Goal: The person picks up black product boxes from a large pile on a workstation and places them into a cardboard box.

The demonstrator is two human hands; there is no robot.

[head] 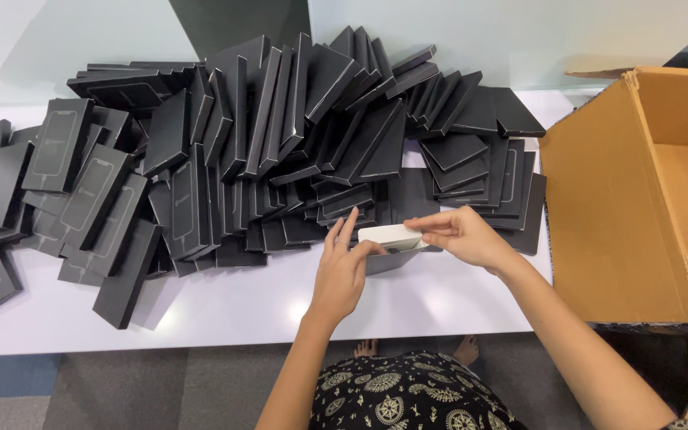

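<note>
small box (392, 248) | black, white insert (half out) | above table edge

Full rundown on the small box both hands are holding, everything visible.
The small flat rectangular box looks like cardboard, with a dark grey body and a white inner tray or top face showing along its upper side. It appears partly open, held just above the white table, roughly level and slightly tilted. The left hand pinches its left end; the right hand has its grip on the right end. It sits in front of the pile of matching dark boxes.
</note>
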